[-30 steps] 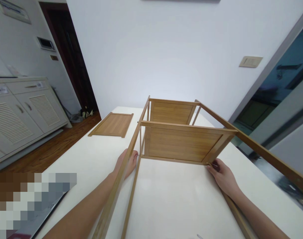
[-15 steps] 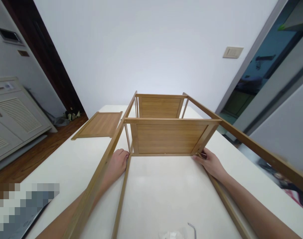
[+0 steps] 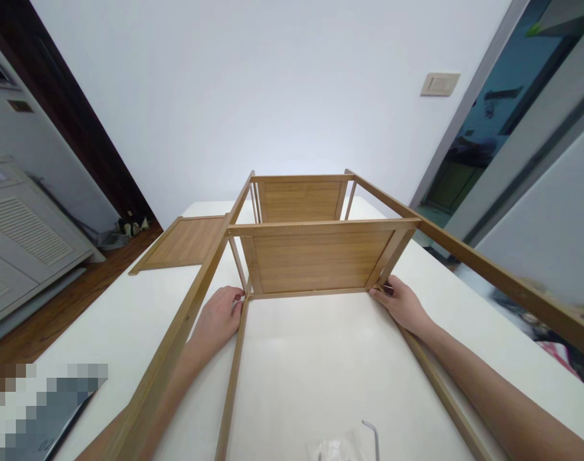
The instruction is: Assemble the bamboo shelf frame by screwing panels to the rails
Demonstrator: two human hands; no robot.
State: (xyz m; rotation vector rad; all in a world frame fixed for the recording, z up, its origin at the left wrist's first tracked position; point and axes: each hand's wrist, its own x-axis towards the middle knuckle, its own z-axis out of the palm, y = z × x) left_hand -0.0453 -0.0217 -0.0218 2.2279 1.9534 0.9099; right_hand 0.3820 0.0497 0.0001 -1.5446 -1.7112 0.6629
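Note:
A wooden shelf frame (image 3: 321, 225) lies on its side on a white table, with two slatted-edge panels fitted across it, one behind the other. At the lower left corner of the nearer panel (image 3: 321, 262), my left hand (image 3: 219, 315) is closed, its thumb and forefinger pinched against the joint. My right hand (image 3: 403, 307) grips the lower right corner, thumb on the inside and fingers round the outer side of the rail. Whether either hand holds a small part there is hidden. The upper left rail crosses in front of my left forearm.
A loose wooden panel (image 3: 181, 242) lies on the table (image 3: 296, 358) to the left. Near the front edge are a hex key (image 3: 374, 435) and a small clear plastic bag (image 3: 335, 448). A dark flat item (image 3: 56, 416), partly pixelated, lies front left. A white wall (image 3: 282, 83) stands behind.
The view has shifted a little, so the frame sits slightly further left and higher. My left hand's fingers have bent and moved slightly at the corner. My right hand keeps its grip.

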